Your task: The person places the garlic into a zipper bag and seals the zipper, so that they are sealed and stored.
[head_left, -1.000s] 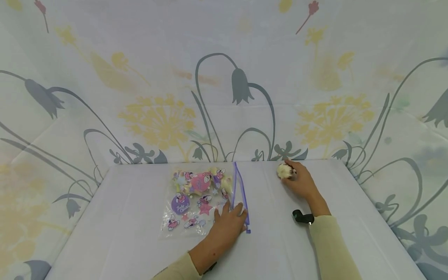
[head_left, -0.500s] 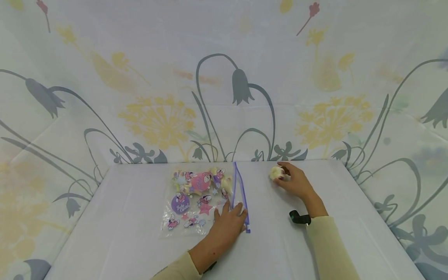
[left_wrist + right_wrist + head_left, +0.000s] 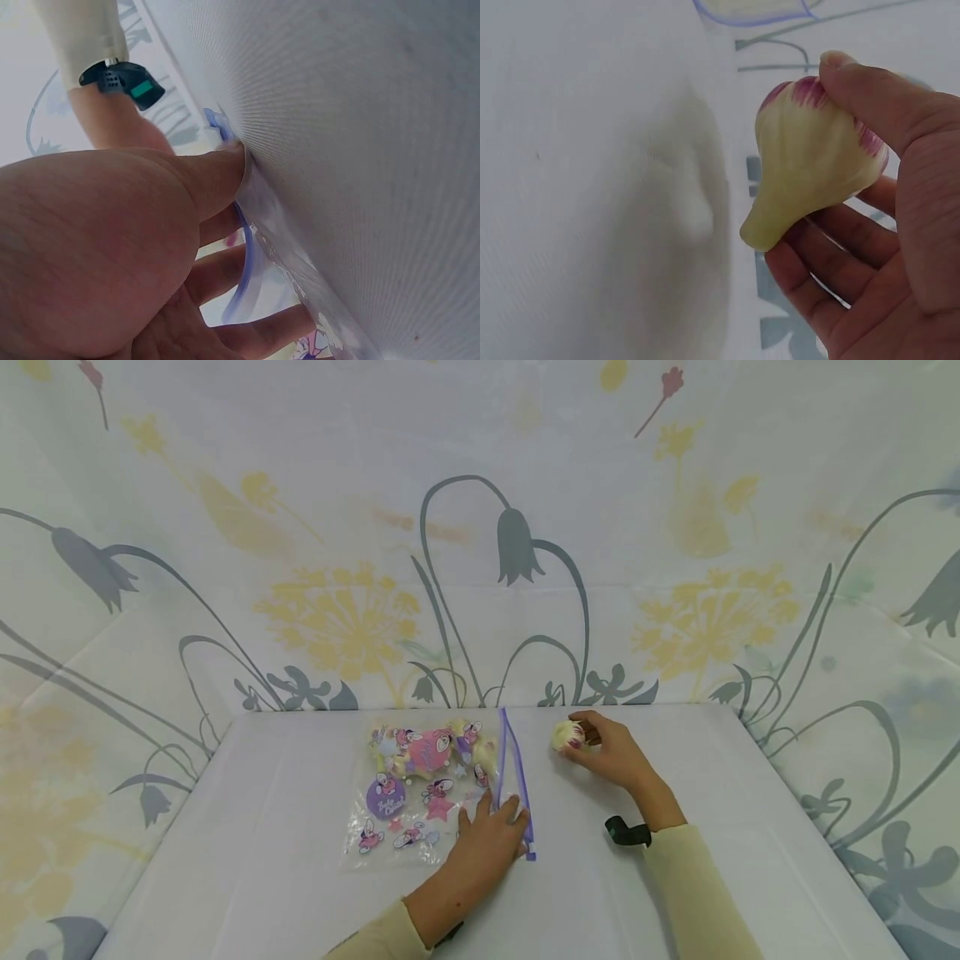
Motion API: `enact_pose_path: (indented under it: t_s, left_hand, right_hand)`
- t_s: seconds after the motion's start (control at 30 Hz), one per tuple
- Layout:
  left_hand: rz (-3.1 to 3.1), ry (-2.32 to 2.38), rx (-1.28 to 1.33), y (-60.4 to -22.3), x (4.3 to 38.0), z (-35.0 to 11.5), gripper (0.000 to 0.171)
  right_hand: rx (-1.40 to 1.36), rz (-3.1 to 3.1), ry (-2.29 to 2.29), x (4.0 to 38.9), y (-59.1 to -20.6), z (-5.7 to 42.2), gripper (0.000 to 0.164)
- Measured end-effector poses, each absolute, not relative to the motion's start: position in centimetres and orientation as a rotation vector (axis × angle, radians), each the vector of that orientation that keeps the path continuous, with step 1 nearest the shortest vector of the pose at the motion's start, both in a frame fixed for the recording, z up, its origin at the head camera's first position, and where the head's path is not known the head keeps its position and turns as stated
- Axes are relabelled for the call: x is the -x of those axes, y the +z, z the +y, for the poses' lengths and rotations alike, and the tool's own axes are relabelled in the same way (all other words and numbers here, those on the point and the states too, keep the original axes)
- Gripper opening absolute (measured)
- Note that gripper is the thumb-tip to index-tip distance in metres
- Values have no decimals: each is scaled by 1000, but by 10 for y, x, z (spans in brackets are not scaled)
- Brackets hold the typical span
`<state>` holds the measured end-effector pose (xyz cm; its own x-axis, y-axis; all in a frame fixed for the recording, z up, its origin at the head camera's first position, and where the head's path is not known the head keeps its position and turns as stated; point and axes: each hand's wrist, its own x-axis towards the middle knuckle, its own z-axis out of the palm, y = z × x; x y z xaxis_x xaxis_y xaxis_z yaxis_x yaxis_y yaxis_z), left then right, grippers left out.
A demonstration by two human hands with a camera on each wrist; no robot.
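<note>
My right hand (image 3: 618,762) pinches a garlic bulb (image 3: 810,150) between thumb and fingers. It is cream-coloured with purple streaks, and its neck points down toward the cloth in the right wrist view. To its left lies a clear zip bag (image 3: 386,797) printed with pink and purple cartoon figures. My left hand (image 3: 483,852) rests on the bag's right side, fingers spread. The bag's purple zip strip (image 3: 519,760) gapes into a narrow loop, with the slider by my left thumb. Pale yellow shapes (image 3: 483,756) show inside the bag, partly hidden by the print.
A white cloth (image 3: 247,827) covers the table, and a flower-printed curtain (image 3: 480,610) rises along its back and sides. A black wrist device (image 3: 628,832) is strapped on the right wrist, close above the table.
My right hand has moved left with the garlic bulb, bringing it closer to the bag's opening. My left hand and the bag have stayed in place.
</note>
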<state>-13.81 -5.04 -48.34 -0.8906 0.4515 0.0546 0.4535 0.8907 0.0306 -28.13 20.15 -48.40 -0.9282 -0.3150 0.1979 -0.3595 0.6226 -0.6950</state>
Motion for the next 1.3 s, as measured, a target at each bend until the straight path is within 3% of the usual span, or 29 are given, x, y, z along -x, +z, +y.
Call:
enact_pose_path:
  t_s: [1.07,1.3]
  left_hand:
    - [-3077,-73,702,-485,140,-49,50]
    - [-3064,-74,707,-483,139,-50,50]
  right_hand:
    - [-757,-2800,1162,266,-494,143,65]
    - [-817,-2801,1131,266,-495,139,58]
